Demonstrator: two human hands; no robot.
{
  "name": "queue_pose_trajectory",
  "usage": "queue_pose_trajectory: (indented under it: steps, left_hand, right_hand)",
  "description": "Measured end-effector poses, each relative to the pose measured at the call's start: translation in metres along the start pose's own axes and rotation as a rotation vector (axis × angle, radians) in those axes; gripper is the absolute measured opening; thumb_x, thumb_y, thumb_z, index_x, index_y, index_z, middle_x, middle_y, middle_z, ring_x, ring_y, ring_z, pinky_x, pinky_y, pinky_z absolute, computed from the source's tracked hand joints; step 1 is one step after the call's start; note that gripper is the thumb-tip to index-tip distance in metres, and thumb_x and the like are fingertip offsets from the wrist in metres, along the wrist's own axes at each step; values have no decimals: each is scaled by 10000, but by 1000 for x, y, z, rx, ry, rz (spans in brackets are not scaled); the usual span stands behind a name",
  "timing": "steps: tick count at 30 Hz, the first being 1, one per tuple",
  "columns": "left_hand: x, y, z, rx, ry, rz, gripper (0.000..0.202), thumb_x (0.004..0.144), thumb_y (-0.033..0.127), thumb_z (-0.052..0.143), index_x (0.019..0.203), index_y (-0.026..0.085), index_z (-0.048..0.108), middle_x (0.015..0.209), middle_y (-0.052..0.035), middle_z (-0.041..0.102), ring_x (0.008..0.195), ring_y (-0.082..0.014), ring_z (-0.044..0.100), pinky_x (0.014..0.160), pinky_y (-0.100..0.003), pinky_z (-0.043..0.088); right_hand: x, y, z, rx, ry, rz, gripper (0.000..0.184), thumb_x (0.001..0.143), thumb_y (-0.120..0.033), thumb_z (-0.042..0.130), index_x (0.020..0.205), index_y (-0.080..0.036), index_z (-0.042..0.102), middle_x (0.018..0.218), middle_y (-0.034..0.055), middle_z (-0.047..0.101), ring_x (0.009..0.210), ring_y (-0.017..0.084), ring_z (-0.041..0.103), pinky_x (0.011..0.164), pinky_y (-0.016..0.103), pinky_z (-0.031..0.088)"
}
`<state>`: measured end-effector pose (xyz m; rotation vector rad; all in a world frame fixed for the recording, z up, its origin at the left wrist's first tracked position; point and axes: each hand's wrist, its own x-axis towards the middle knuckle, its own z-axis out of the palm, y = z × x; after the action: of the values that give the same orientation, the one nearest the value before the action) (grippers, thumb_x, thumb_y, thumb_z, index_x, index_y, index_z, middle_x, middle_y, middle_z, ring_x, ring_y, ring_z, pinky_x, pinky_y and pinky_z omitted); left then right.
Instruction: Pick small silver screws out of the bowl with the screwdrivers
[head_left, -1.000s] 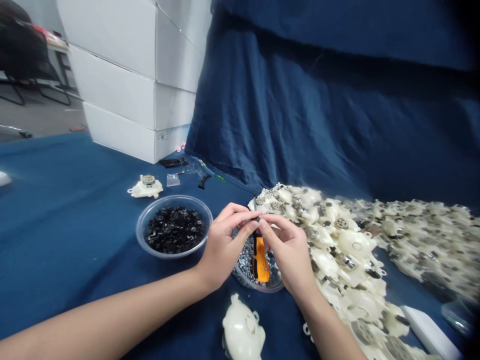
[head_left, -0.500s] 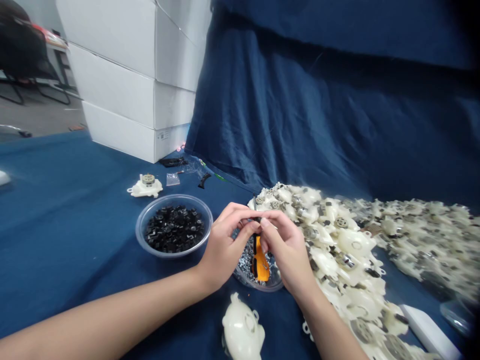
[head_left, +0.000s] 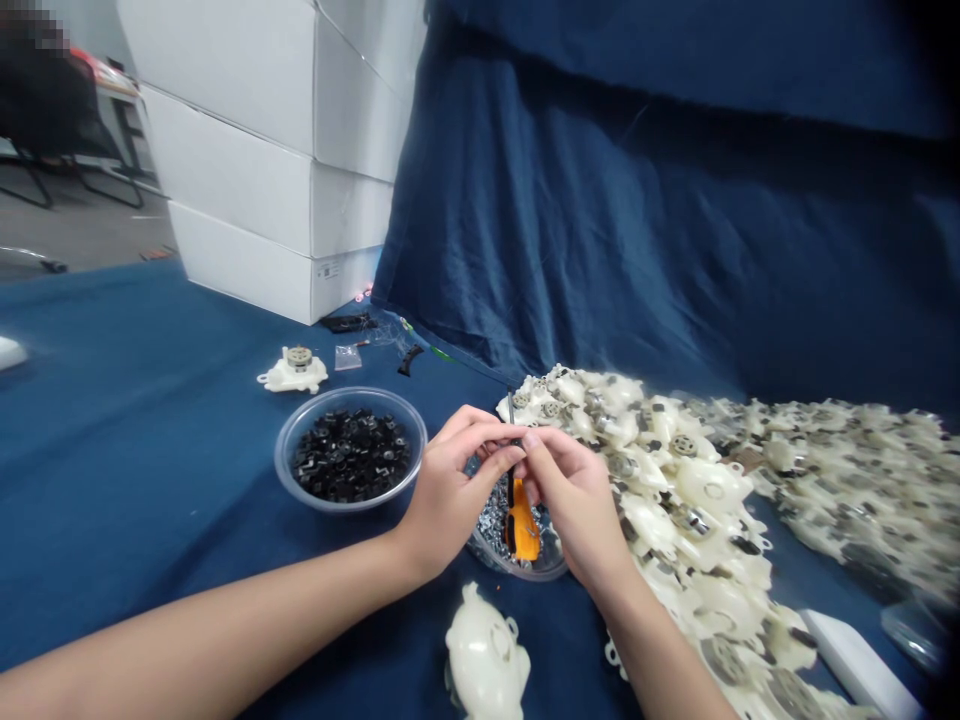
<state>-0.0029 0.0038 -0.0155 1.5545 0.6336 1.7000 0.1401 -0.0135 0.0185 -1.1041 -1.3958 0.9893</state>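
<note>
My left hand (head_left: pixel 457 490) and my right hand (head_left: pixel 574 490) meet at the fingertips above a clear bowl of small metal pieces (head_left: pixel 491 535). Both hands are closed in a pinch, and whatever lies between the fingertips is too small and covered to name. Below them an orange-and-black screwdriver (head_left: pixel 525 525) rests in the bowl, its shaft running up behind my fingers. A cream plastic housing (head_left: pixel 487 655) lies on the blue cloth nearer to me. Left of my left hand stands a clear bowl (head_left: pixel 289 480) filled with small black parts (head_left: pixel 352 455).
A large heap of cream plastic housings (head_left: pixel 705 560) spreads along the right. One more housing with a metal disc (head_left: pixel 296 370) sits behind the black parts. White boxes (head_left: pixel 240 190) are stacked at back left, near a blue curtain (head_left: pixel 600 220). A white slab (head_left: pixel 859 660) lies front right.
Both hands stay almost in place, fingertips together, with only a slight shift of the fingers. The view has moved very slightly; the bowls and housings lie as before.
</note>
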Motion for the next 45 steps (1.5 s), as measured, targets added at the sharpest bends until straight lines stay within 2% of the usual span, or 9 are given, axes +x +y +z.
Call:
queue_pose_trajectory:
  steps: [8,12,19,23,29,33,36,40,45]
  left_hand:
    - [-2,1,0,14,18,-18,169,947,214,690,1075,257,792,1012,-40,623,870,-121,634,793,-247,545]
    - [-1,1,1,-24,39,-34,159,938,213,701,1073,240,780,1040,-45,666,913,-133,656,821,-247,560]
    - [0,-3,3,-184,81,-220,195,913,280,742,1081,186,770,1004,-55,769,951,-162,733,902,-269,604]
    - [1,-3,3,-198,68,-221,208,912,282,741,1092,187,780,1054,-58,786,990,-170,751,936,-278,615]
    - [2,-2,3,-213,8,-212,264,920,272,732,1174,214,772,1166,-56,779,1071,-178,746,995,-291,607]
    - [3,-2,2,-221,23,-227,236,876,262,782,1105,205,790,1105,-48,794,1024,-171,758,952,-262,620]
    - [4,-2,3,-237,40,-241,213,866,264,791,1065,188,790,1049,-51,799,994,-170,764,931,-258,628]
    - [5,-1,3,-246,43,-245,227,903,278,753,1111,189,776,1101,-62,790,1038,-169,755,972,-268,615]
    - [5,2,3,-264,50,-260,231,923,289,731,1131,197,768,1143,-66,782,1053,-166,751,981,-265,606]
  right_hand:
    - [-2,-1,-1,14,-5,-7,282,938,-453,698,1017,-186,745,645,-25,591,511,60,477,493,179,402]
    - [-3,-2,0,20,34,-2,276,903,-444,745,1020,-194,755,630,-26,591,520,65,481,481,175,397]
    - [-5,-3,2,-71,167,-87,239,842,-411,814,951,-201,783,753,17,688,624,85,532,543,182,429]
    - [-4,-3,2,-73,173,-89,248,826,-406,827,953,-199,773,710,-2,645,605,88,514,535,193,420]
    - [-3,-1,1,-108,198,-161,218,851,-385,808,990,-220,775,927,40,720,737,130,628,643,240,510]
    - [-2,-1,0,-128,178,-220,152,874,-352,787,975,-239,796,1002,46,713,800,141,657,690,253,540]
    - [-3,-3,0,-126,134,-226,132,906,-335,751,992,-251,804,996,39,693,751,128,653,694,268,557]
    - [-5,-5,1,-151,139,-223,173,904,-337,751,1051,-254,788,1016,40,683,775,131,653,694,263,559]
    - [-5,-3,2,-107,170,-139,357,843,-370,813,1168,-268,709,1022,17,677,689,105,634,633,245,556]
